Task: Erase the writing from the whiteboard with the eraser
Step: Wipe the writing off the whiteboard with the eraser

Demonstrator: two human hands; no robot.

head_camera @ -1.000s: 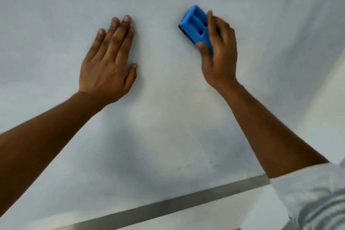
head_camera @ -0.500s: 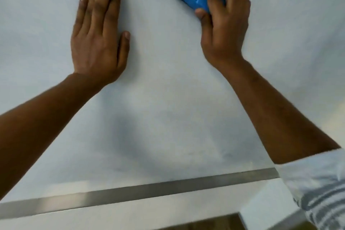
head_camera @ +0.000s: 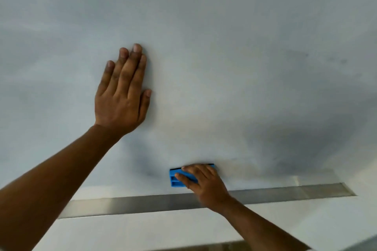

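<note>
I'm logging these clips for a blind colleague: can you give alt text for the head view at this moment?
The right hand presses a blue eraser against the lower part of a whiteboard, just above its metal bottom edge. The left hand lies flat on the board higher up, fingers together. Only faint grey smudges show; no clear writing is visible.

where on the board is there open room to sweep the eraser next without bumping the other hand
Open: the wide stretch right of the left hand and above the eraser, up to the top edge, on the whiteboard. Also the strip left of the left hand. Tight: the low band where the right hand presses the eraser just above the metal frame.
</note>
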